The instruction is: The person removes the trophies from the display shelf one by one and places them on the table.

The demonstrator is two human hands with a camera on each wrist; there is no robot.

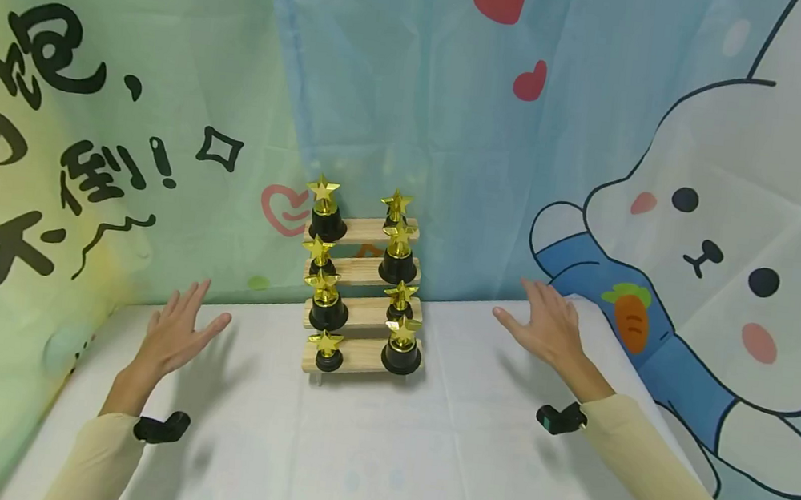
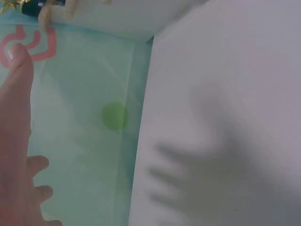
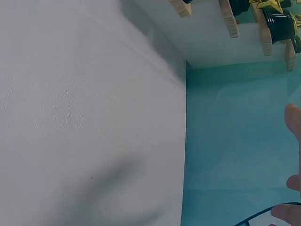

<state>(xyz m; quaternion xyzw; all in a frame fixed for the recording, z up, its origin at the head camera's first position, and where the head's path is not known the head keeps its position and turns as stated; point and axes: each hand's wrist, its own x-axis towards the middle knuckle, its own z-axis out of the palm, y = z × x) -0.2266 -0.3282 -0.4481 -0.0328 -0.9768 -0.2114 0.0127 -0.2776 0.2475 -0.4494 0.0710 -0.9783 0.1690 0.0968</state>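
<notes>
A tiered wooden rack (image 1: 360,312) stands at the back middle of the white table, with small gold star trophies on black bases on its steps. Each step bears a larger trophy (image 1: 401,348) and a smaller trophy (image 1: 325,351). Left of the rack, my left hand (image 1: 173,335) hovers over the table with fingers straight and thumb spread, holding nothing. On the other side my right hand (image 1: 546,322) is raised the same way, its fingers extended and its palm free. Both hands are well apart from the rack.
The white table (image 1: 380,457) runs back to a printed cloth backdrop (image 1: 402,81) with hearts, black lettering and a cartoon rabbit (image 1: 733,258) at right. Black wrist cameras sit on the left wrist (image 1: 162,427) and the right wrist (image 1: 561,418).
</notes>
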